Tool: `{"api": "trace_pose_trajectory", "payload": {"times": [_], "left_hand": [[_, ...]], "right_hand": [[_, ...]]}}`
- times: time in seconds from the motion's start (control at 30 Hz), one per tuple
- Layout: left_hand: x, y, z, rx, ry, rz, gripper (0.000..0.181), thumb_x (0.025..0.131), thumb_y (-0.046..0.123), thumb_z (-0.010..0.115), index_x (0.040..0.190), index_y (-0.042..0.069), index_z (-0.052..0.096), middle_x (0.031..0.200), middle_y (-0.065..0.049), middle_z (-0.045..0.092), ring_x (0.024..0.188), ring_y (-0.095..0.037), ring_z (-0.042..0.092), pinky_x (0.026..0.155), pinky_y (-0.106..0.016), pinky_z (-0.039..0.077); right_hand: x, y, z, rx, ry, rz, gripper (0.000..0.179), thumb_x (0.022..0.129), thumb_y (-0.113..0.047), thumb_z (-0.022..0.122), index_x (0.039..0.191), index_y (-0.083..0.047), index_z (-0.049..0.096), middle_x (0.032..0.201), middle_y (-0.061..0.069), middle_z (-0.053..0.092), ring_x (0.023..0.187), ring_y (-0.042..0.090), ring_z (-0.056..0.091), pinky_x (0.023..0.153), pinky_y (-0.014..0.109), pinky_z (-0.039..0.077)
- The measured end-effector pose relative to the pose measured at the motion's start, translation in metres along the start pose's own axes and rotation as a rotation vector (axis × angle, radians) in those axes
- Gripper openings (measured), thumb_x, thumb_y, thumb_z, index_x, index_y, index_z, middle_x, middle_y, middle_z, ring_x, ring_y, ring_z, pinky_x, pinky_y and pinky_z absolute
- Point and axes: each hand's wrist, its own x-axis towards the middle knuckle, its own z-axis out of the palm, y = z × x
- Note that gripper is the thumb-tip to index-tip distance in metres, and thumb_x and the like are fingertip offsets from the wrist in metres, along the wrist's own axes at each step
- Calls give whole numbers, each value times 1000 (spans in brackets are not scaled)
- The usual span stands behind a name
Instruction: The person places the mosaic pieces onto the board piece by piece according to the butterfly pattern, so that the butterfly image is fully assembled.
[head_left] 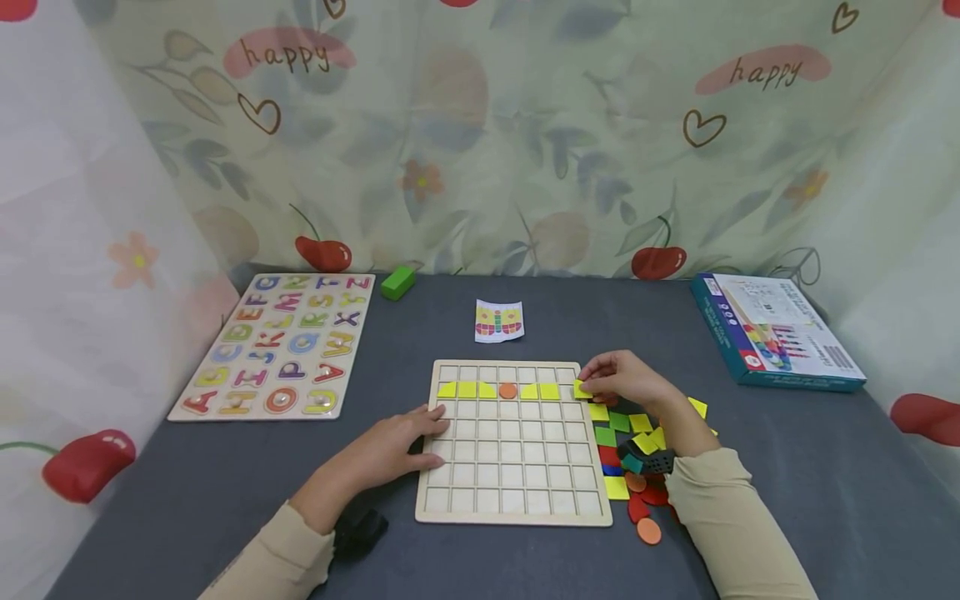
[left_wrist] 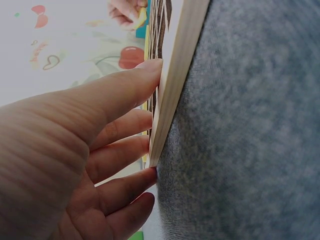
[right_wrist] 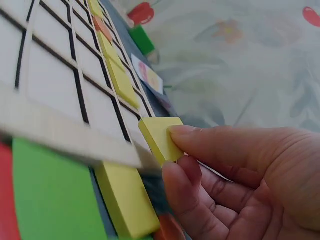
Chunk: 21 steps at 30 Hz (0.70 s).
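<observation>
Between thumb and fingers, my right hand (head_left: 622, 379) pinches a yellow square tile (right_wrist: 161, 139) at the upper right edge of the wooden grid board (head_left: 513, 518). My left hand (head_left: 393, 446) rests on the board's left edge, fingers extended, the thumb on the rim in the left wrist view. One row of the board holds several yellow tiles (head_left: 467, 390) with an orange round piece (head_left: 508, 390) in the middle. Beyond the board lies a small card (head_left: 498, 322) with a butterfly pattern of coloured shapes.
Loose pieces lie right of the board, among them a green tile (head_left: 605, 436), a red piece (head_left: 637, 508) and an orange disc (head_left: 648, 531). An alphabet board (head_left: 352, 333) is at left, a green block (head_left: 398, 283) at the back, a box (head_left: 780, 329) at right.
</observation>
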Motion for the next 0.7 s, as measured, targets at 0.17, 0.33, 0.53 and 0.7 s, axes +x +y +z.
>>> {"api": "trace_pose_trajectory", "payload": {"times": [0.17, 0.33, 0.53, 0.7], "left_hand": [[0, 0, -1, -1, 0, 4, 58, 84, 33, 67, 135, 11, 50, 148, -3, 37, 141, -27, 28, 110, -50, 30], [0, 1, -1, -1, 3, 11, 57, 84, 32, 67, 135, 11, 50, 148, -4, 38, 141, -27, 28, 110, -49, 30], [0, 2, -2, 3, 2, 0, 57, 84, 32, 67, 135, 11, 51, 148, -3, 38, 141, -26, 28, 111, -49, 30], [1, 2, -1, 9, 3, -6, 58, 84, 33, 68, 135, 11, 51, 148, -3, 38, 141, -26, 28, 111, -48, 30]], "right_hand": [[8, -6, 10, -6, -3, 4, 24, 86, -15, 66, 101, 3, 63, 86, 7, 65, 70, 13, 64, 68, 28, 56], [11, -8, 16, -45, 42, -7, 21, 86, -13, 66, 99, 2, 65, 86, 9, 66, 70, 13, 63, 68, 27, 56], [11, -8, 19, -108, 75, -24, 18, 85, -11, 66, 97, 2, 68, 85, 9, 67, 67, 12, 60, 63, 25, 53], [6, -12, 19, -114, 62, -33, 19, 86, -10, 66, 100, 3, 69, 90, 12, 68, 68, 12, 60, 64, 25, 53]]}}
